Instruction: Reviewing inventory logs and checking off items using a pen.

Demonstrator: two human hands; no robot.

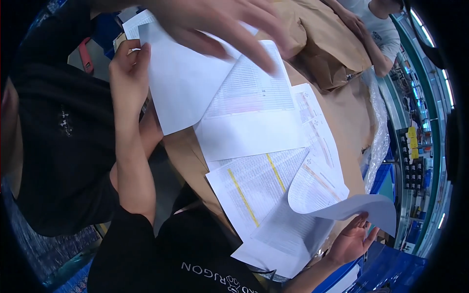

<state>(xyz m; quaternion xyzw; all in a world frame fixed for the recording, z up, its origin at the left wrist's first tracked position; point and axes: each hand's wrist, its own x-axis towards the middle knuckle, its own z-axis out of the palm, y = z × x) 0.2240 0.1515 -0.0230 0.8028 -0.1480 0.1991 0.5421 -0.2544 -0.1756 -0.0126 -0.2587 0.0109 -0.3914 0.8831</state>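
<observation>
My left hand (129, 71) pinches the left edge of a white sheet (185, 73), blank side up. At the lower right my right hand (351, 241) is palm up, its fingers on the underside of a printed sheet (351, 207) that curls upward. Between my hands several printed sheets overlap, one with yellow highlighted strips (244, 190) and one with a pinkish block in its table (254, 93). A co-worker's hand (220, 29), blurred, hovers over the upper sheets from the top left.
Brown wrapping paper (342, 112) lies beneath the sheets, with a bulky brown paper bundle (317, 53) at the top. Bubble wrap (378, 141) runs along the right side. A co-worker in black (53, 132) stands close at the left, another person (378, 34) at the upper right.
</observation>
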